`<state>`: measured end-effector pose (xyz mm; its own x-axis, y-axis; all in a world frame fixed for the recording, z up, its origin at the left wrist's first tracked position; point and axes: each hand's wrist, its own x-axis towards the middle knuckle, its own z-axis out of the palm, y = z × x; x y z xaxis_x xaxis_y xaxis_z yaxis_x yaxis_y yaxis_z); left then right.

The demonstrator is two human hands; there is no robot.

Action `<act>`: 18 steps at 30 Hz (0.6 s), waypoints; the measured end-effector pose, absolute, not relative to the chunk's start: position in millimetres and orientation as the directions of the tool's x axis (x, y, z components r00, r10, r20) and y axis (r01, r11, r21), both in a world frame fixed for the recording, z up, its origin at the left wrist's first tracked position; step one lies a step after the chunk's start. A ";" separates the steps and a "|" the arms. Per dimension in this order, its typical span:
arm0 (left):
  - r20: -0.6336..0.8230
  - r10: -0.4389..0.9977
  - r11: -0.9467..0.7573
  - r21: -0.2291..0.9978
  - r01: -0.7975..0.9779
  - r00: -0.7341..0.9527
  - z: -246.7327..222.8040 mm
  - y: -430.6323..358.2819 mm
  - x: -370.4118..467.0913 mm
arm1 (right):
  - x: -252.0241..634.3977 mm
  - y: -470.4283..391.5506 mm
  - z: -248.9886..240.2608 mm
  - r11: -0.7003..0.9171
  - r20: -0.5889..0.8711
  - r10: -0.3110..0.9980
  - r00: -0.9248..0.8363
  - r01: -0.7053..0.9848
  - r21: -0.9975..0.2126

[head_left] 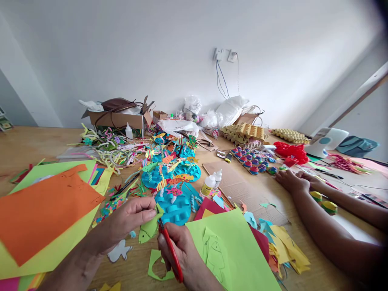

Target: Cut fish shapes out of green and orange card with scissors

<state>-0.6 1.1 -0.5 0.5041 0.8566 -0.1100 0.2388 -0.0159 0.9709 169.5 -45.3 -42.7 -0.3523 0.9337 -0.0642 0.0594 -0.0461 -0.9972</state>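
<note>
Between finger and thumb, my left hand [136, 216] pinches a green paper fish [148, 231] with dark drawn lines. My right hand [180, 246] is closed round red-handled scissors [172, 252], their tip at the fish's right edge. Below lies a green scrap [157, 264] with a rounded hole. A white fish shape [119, 250] rests on the table under my left hand. Right of my right hand is a large green sheet [239, 246], bearing a smaller piece with a drawn fish [216, 256].
Blue trays [174, 206] with colourful paper fish stand ahead, beside glue bottles [207, 185]. Orange paper [51, 206] covers the left side; yellow scraps [289, 248] lie right. Another person's hands [292, 182] work at the right near painted egg cartons [250, 159].
</note>
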 end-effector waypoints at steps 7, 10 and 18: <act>-0.131 0.866 0.006 0.968 0.252 0.483 1.5 0.4 -1.4 | 170.2 -44.8 -48.2 -0.047 -0.055 0.924 -0.380 0.031 -0.998; -0.140 0.866 0.013 0.966 0.260 0.479 2.7 0.0 -1.7 | 170.4 -45.5 -48.6 -0.035 -0.035 0.920 -0.391 0.007 -0.999; -0.154 0.823 0.006 0.965 0.264 0.546 8.9 0.4 -8.2 | 172.9 -45.8 -46.2 -0.048 -0.031 0.906 -0.423 -0.031 -0.998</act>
<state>-8.2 0.4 8.9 0.5465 0.8231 -0.1544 0.2637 0.0059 0.9646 172.9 -45.8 -46.2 -0.4227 0.9058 -0.0307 -0.0307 -0.0482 -0.9984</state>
